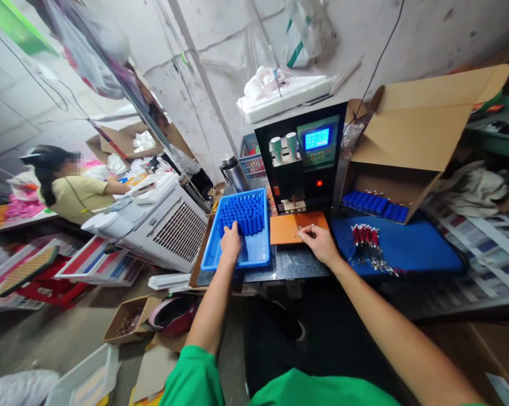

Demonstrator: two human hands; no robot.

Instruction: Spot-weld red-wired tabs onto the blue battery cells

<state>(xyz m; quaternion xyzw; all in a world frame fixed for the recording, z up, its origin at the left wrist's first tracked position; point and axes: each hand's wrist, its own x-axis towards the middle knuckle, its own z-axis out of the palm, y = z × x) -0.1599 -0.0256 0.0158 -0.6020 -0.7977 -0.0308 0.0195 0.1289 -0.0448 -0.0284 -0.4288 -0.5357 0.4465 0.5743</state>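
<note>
My left hand (pixel 231 243) reaches into a blue plastic tray (pixel 254 260), its fingers closed on a blue battery cell at the near left edge of the group. Many blue battery cells (pixel 248 213) stand upright there, packed close together. Over an orange plate (pixel 282 230), my right hand (pixel 319 241) pinches thumb and forefinger together; whatever is between them is too small to make out. Just beyond that plate stands a black spot welding machine (pixel 292 186) with a lit blue screen.
Red and black wire leads (pixel 366 245) lie on a blue surface (pixel 415 245) at right. Behind them, an open cardboard box (pixel 423 135) holds blue cells with leads. A steel flask (pixel 234 172) stands behind the tray. Left are an air cooler (pixel 169 225) and a seated person (pixel 74 192).
</note>
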